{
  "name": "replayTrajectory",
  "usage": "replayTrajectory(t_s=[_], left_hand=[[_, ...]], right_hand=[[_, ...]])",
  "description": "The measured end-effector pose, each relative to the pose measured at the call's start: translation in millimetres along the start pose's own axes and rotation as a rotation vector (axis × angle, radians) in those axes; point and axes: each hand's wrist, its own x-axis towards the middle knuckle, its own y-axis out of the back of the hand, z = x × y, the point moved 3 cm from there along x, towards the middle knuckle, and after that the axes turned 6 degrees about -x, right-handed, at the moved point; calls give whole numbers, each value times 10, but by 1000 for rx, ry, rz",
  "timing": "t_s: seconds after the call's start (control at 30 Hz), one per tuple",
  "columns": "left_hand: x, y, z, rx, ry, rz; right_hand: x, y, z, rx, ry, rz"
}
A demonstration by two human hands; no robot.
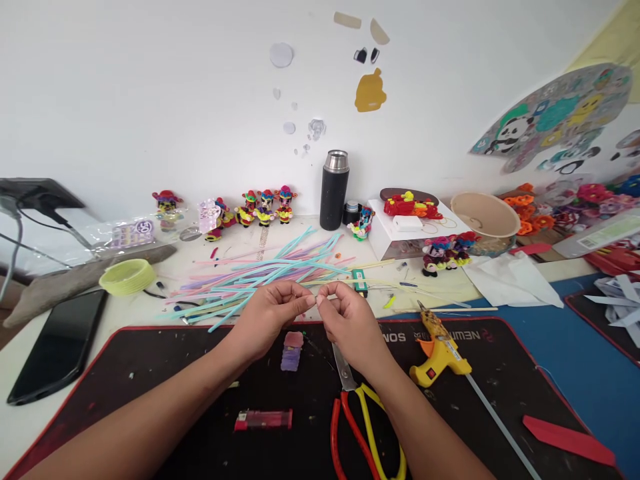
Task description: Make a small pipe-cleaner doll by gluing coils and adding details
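The left hand (273, 313) and right hand (349, 323) are over the back edge of the mat (450, 427). On it, the lighter (264, 419) lies left of the scissors (346, 380), the glue gun (443, 358) right. Pipe cleaners (280, 272) lie behind the mat. Farther back, a bottle (333, 200) stands left of a box (400, 233).
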Motion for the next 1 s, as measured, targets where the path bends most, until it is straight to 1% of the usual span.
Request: replayTrajectory(t_s=[0.13,0.3,0.47,0.67,0.8,1.0], left_hand=[[-13,-20,3,-11,0,29],[-28,-25,24,22,-39,63],[-30,-24,26,37,-24,67],[-37,-17,26,78,-42,40],[-22,-3,35,34,-61,18],[-1,37,61,-23,-64,15]], right_hand=[[3,-8,1,76,-19,-20],[-1,19,-28,77,-13,-3],[3,27,-5,50,-11,4],[-7,24,-19,-1,15,29],[-13,31,-58,12,29,18],[-1,89,-99,54,57,66]])
